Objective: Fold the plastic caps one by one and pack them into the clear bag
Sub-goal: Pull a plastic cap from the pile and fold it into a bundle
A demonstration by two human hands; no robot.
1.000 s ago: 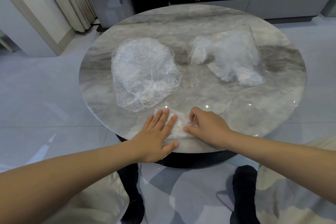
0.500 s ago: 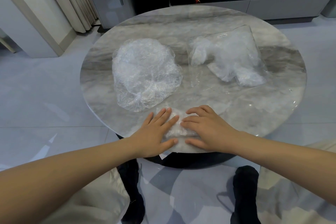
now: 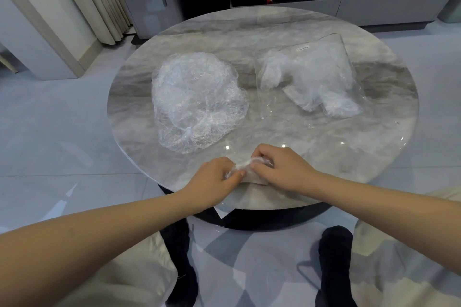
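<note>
A folded plastic cap [image 3: 245,169] lies near the front edge of the round marble table [image 3: 262,27]. My left hand [image 3: 214,179] pinches its left end and my right hand [image 3: 282,169] grips its right end with curled fingers. A heap of loose crumpled plastic caps [image 3: 197,99] sits on the table's left half. The clear bag [image 3: 309,77] lies on the right half with several folded caps inside; its open mouth faces the front left.
A low grey cabinet [image 3: 311,7] with a marble top stands behind the table. Curtains [image 3: 94,0] hang at the far left. My knees and dark-socked feet [image 3: 334,269] are below the table's front edge. A scrap of white paper [image 3: 224,212] pokes out under the rim.
Both hands lay flat, pressing the cap onto the table; now their fingers have curled round the cap's two ends and bunched it up slightly.
</note>
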